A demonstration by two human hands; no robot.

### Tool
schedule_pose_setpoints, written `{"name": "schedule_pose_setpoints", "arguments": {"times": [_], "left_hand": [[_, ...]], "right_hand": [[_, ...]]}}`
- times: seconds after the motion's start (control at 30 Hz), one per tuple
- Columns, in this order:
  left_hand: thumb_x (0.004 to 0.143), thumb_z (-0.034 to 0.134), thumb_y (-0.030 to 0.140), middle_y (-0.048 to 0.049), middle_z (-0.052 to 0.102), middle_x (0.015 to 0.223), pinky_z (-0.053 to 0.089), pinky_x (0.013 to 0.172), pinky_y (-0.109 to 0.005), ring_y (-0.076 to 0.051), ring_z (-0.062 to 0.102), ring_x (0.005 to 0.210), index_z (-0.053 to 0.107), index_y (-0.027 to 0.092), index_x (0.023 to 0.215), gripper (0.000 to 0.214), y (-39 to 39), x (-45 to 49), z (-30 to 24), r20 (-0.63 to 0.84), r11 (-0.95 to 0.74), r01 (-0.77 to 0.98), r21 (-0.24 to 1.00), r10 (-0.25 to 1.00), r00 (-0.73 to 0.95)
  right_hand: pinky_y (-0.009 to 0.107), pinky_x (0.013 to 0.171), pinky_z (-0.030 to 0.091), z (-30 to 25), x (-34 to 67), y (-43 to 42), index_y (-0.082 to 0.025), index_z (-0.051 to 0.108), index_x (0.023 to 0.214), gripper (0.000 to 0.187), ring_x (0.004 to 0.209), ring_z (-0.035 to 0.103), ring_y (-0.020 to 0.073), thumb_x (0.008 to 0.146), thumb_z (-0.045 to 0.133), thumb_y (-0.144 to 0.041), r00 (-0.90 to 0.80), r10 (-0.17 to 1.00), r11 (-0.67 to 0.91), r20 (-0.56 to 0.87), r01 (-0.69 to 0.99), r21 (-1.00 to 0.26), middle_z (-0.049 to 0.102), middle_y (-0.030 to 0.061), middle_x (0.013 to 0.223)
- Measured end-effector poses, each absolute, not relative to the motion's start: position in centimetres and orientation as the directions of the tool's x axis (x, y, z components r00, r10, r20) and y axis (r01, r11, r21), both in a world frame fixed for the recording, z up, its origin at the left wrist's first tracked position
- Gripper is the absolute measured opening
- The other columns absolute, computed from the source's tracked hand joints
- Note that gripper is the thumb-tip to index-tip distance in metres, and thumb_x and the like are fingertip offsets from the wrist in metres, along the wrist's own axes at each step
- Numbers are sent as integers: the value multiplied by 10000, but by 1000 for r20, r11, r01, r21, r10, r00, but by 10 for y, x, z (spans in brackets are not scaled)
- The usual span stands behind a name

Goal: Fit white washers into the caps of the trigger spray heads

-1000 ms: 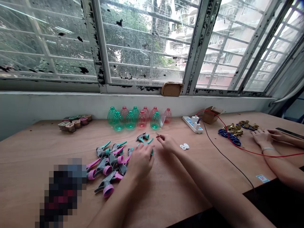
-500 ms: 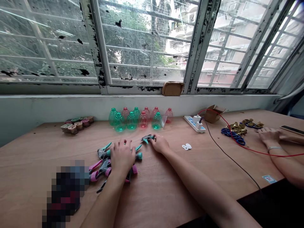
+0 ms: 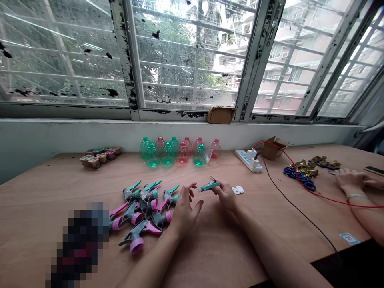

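My right hand (image 3: 227, 196) pinches a teal-and-grey trigger spray head (image 3: 209, 186) just above the table. Facing it from the left, my left hand (image 3: 186, 210) has its fingers apart and holds nothing. Left of that hand lies a loose group of grey trigger spray heads (image 3: 146, 206), some with pink collars and levers, others with teal ones. Beyond both hands, along the wall, stand several clear green bottles (image 3: 167, 156) and red bottles (image 3: 182, 155) without tops.
White discs (image 3: 237, 190) lie right of my right hand. Further right are a power strip (image 3: 248, 161), a red cable (image 3: 330, 201), blue rings (image 3: 300, 178), gold-coloured parts (image 3: 304, 168) and another person's hand (image 3: 349, 180). Small tubs (image 3: 100, 158) stand at the back left.
My left hand has moved right, off the spray heads, uncovering them. My right hand has shifted right and nearer with the teal-and-grey spray head, which is turned differently. The view has shifted slightly.
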State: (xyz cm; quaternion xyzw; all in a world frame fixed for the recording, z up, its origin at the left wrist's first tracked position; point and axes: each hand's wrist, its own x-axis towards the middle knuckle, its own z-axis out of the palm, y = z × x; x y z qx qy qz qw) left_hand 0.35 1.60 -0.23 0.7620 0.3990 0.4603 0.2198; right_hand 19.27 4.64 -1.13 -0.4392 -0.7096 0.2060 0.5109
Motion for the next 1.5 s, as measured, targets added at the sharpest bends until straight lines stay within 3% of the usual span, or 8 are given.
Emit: {"name": "schedule_pose_setpoints", "arguments": {"times": [0.17, 0.27, 0.37, 0.57, 0.83, 1.07, 1.27, 1.5], "left_hand": [[891, 521, 370, -49, 625, 973, 473, 828, -305, -175, 584, 925, 551, 192, 1028, 226, 20, 3, -1, 422, -507, 224, 832, 842, 337], [867, 533, 449, -2, 608, 801, 490, 601, -249, -137, 599, 665, 437, 192, 1191, 425, 26, 4, -11, 280, -318, 148, 936, 931, 233], [829, 579, 428, -17, 604, 913, 488, 558, -249, -122, 592, 614, 286, 214, 1334, 622, 30, 5, -21, 223, -238, 188, 953, 970, 102], [797, 610, 318, -93, 494, 1242, 421, 951, -382, -247, 496, 1151, 528, 218, 1159, 385, 19, 6, -14, 502, -507, 513, 693, 850, 162], [792, 589, 347, 11, 589, 654, 315, 515, -231, -152, 548, 604, 652, 223, 981, 234, 17, 3, -13, 251, -417, 643, 642, 907, 338], [789, 587, 338, -28, 708, 874, 346, 570, -245, -230, 646, 797, 627, 341, 1144, 358, 16, 3, -12, 229, -432, 740, 515, 902, 366], [844, 531, 378, -50, 704, 908, 372, 591, -254, -233, 642, 809, 665, 265, 967, 214, 16, 3, -12, 219, -415, 766, 491, 910, 353], [826, 536, 331, -47, 697, 878, 339, 585, -255, -219, 630, 784, 664, 234, 895, 174, 24, -5, -9, 218, -445, 769, 459, 896, 387]], "right_hand": [[214, 537, 344, -15, 180, 38, -164, 610, 720, 329, 563, 430, 108, 884, 496, -425, -270, 813, 582, 516, 405, -705, 525, -14, 613], [209, 523, 332, -18, 180, 35, -163, 615, 722, 310, 542, 424, 102, 859, 538, -430, -312, 813, 582, 491, 452, -676, 512, -24, 581], [204, 515, 325, -21, 184, 35, -167, 604, 708, 264, 532, 421, 97, 826, 582, -402, -325, 818, 576, 475, 469, -670, 500, -35, 565], [208, 495, 301, -25, 187, 38, -165, 567, 637, 271, 521, 386, 90, 801, 609, -377, -237, 847, 525, 476, 513, -679, 462, -40, 545], [208, 505, 338, -24, 181, 33, -172, 695, 808, 203, 517, 448, 97, 754, 673, -366, -301, 841, 541, 450, 495, -680, 563, -28, 571], [209, 515, 368, -21, 181, 30, -174, 711, 897, 211, 525, 465, 101, 792, 636, -341, -339, 813, 582, 474, 428, -692, 617, -9, 630], [269, 696, 464, -15, 189, 33, -192, 701, 955, 269, 766, 620, 171, 919, 478, -339, -197, 809, 573, 554, 472, -670, 690, 59, 847], [235, 594, 419, -18, 207, 38, -193, 699, 890, 292, 613, 587, 138, 935, 455, -348, -225, 826, 532, 516, 612, -585, 643, 15, 667]]}}
